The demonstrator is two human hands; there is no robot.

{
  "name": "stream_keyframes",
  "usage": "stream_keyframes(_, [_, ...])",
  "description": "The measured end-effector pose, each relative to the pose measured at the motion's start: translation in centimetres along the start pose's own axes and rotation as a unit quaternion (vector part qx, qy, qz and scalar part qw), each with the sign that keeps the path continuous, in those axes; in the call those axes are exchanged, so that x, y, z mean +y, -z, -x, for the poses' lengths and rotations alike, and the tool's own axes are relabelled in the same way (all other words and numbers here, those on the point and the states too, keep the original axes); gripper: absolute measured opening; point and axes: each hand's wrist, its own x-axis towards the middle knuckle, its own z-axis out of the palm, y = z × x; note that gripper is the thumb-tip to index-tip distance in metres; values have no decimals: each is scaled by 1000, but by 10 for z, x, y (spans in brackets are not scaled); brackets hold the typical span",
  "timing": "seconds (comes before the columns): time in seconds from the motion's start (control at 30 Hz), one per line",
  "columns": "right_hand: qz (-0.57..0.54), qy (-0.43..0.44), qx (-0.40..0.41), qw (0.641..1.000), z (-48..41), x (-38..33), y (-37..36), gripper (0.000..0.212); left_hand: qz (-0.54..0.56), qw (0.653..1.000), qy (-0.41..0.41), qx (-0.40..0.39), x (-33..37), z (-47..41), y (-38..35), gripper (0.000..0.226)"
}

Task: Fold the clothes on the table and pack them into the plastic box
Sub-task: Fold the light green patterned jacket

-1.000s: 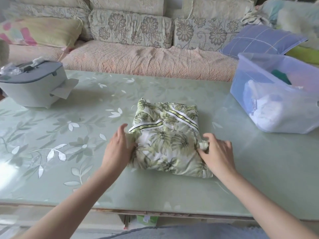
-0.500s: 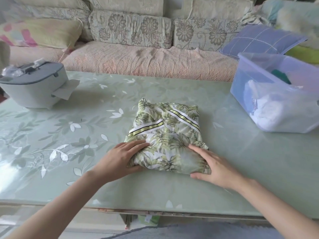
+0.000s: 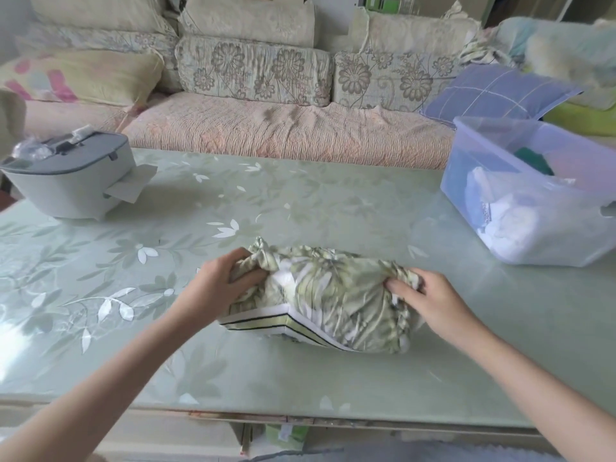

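Observation:
A folded green leaf-print garment (image 3: 328, 295) with a striped band along its near edge lies on the green floral table (image 3: 300, 201), a little in front of the middle. My left hand (image 3: 216, 285) grips its left end, fingers curled into the cloth. My right hand (image 3: 430, 300) grips the bunched right end. The clear plastic box (image 3: 493, 225) stands at the table's right side, holding white and dark green clothes.
A grey appliance (image 3: 71, 176) with a paper sheet sits at the table's far left. A sofa with floral cushions (image 3: 253, 70) runs behind the table, and a blue checked pillow (image 3: 493, 95) lies behind the box.
The garment has been folded over toward me, so its striped band now lies at the near edge. Both hands went from lying flat on its front corners to gripping its two ends.

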Motion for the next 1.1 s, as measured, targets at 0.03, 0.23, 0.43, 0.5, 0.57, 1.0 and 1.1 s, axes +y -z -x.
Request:
stream_keyframes(0.03, [22, -26, 10, 999, -9, 4, -2, 13, -7, 999, 35, -10, 0, -7, -2, 27])
stream_keyframes(0.23, [219, -1, 75, 973, -19, 23, -13, 43, -93, 985, -143, -3, -1, -9, -23, 51])
stream_keyframes(0.43, [475, 98, -219, 847, 15, 24, -21, 99, -282, 912, -195, -224, -24, 17, -28, 102])
stream_keyframes(0.5, [502, 60, -232, 831, 20, 31, -22, 113, -292, 909, -187, -230, -31, 13, -31, 108])
stream_keyframes(0.57, [508, 49, -221, 831, 20, 26, -22, 113, -282, 913, -188, -228, -30, 12, -32, 105])
stream_keyframes(1.0, [339, 117, 6, 934, 13, 32, -19, 56, -60, 986, -155, -33, -36, 19, -18, 50])
stream_keyframes(1.1, [127, 28, 11, 991, 1, 13, -13, 8, 38, 997, -61, 21, -17, 6, -11, 38])
